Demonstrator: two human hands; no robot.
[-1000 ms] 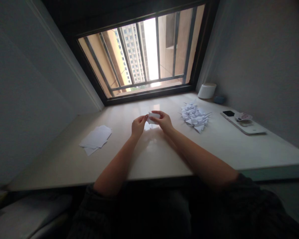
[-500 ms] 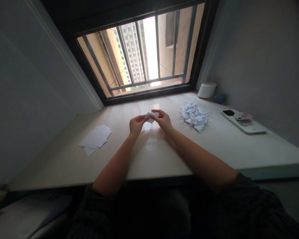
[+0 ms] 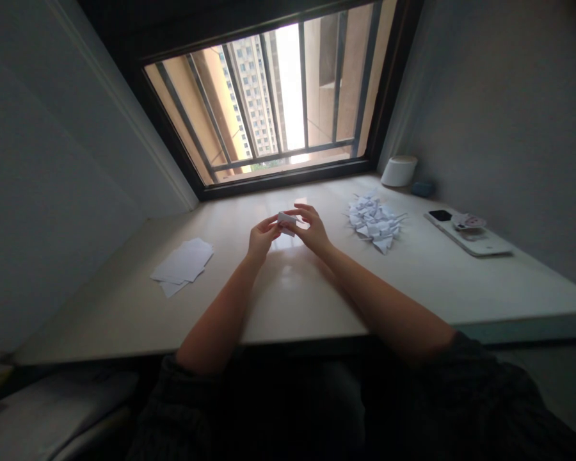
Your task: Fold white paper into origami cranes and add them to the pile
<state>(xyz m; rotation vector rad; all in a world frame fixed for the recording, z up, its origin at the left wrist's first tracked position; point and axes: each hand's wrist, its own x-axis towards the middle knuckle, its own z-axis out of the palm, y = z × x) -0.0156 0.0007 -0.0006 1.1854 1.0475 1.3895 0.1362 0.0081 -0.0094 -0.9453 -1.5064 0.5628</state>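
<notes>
Between my two hands, a little above the white tabletop, is a small folded piece of white paper (image 3: 287,223). My left hand (image 3: 262,238) pinches its left side with thumb and fingers. My right hand (image 3: 313,229) grips its right side, thumb in front and fingers curved behind. To the left lies a loose stack of flat white paper sheets (image 3: 183,264). A heap of small folded white paper pieces (image 3: 374,221), several with pointed ends, sits to the right of my hands.
A phone (image 3: 470,234) with a ring-like grip on its back lies at the right. A white container (image 3: 399,171) and a small dark blue object (image 3: 423,187) stand by the right wall. Beyond the tabletop (image 3: 288,307) is a barred window (image 3: 278,102).
The paper has turned between my hands and now shows a more upright, boxy face. My right fingers have lifted slightly. The camera view has shifted a little.
</notes>
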